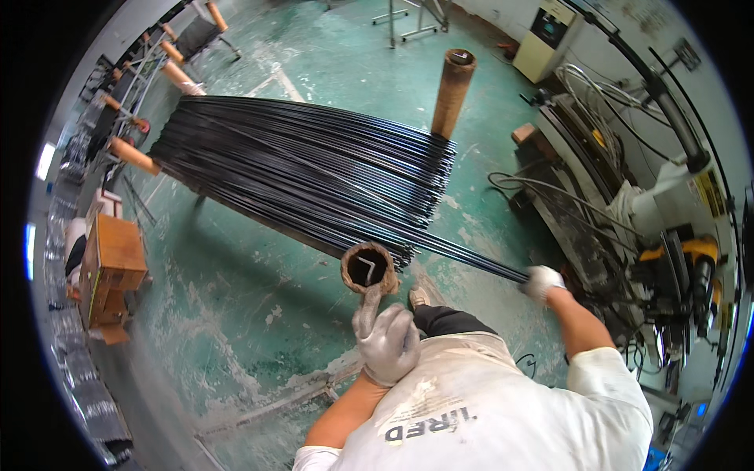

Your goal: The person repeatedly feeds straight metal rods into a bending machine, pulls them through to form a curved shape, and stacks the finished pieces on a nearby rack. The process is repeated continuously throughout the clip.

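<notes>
My right hand (543, 282), in a pale work glove, is closed around the ends of a few thin black rods (479, 259). They stick out at the near right of a large stack of long black rods (290, 157). My left hand (389, 343), also gloved, is in front of my body. Its index finger stretches up against the rim of an upright brown cardboard tube (346, 269), while its other fingers are partly bent with nothing visible in them. A bent metal piece (367, 267) shows inside the tube's opening. The tube stands at the stack's near corner.
Another cardboard tube (453, 94) rises at the stack's far right corner, and more tubes (135, 155) stand along its left end. Machinery with loose cables (581, 173) lines the right side. A brown wooden box (118, 255) is at the left. The green floor (259, 314) is worn.
</notes>
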The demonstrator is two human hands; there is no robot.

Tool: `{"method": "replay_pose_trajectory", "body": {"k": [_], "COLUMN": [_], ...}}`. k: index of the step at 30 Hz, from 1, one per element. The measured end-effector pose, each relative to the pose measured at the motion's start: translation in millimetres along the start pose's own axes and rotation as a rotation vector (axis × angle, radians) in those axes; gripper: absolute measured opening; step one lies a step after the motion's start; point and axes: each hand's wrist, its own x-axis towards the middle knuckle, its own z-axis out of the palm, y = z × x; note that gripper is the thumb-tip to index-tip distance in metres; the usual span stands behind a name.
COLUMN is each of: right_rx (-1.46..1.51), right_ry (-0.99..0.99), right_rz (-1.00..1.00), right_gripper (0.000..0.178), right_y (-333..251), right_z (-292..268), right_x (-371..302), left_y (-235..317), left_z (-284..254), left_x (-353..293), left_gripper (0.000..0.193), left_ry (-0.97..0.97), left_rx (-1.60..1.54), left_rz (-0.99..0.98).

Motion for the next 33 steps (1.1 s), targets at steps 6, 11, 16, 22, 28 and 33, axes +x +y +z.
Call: {"method": "replay_pose_trajectory", "body": {"k": [6, 11, 16, 22, 28, 33], "right_rx": [-0.057, -0.011, 0.082, 0.155, 0.291, 1.433], "right_ry": [0.021, 0.298, 0.409, 0.44, 0.733, 1.323], "right_rz": [0.254, 0.183, 0.079, 0.19, 0.579, 1.337], "right_gripper": [0.04, 0.03, 0.022, 0.018, 0.017, 0.035], "right_y": [165, 128, 150, 295, 530, 591], "right_z": [30, 56, 77, 123, 245, 335], "right_x": [-172, -199, -210, -225, -269, -244], "left_y": [-27, -62, -57, 79, 178, 290], "left_z": [97, 201, 221, 268, 245, 266], "left_x": [-45, -88, -18, -26, 78, 136], "left_gripper": [0.021, 0.029, 0.034, 0.019, 0.014, 0.016], "left_ry": [-0.116, -0.228, -0.041, -0.148, -0.004, -0.477], "left_rx": [-0.375, -1.151, -1.846, -1.865, -1.847, -1.938], "left_rz": [0.101, -1.177, -1.588, -1.422, -1.192, -0.678]}}
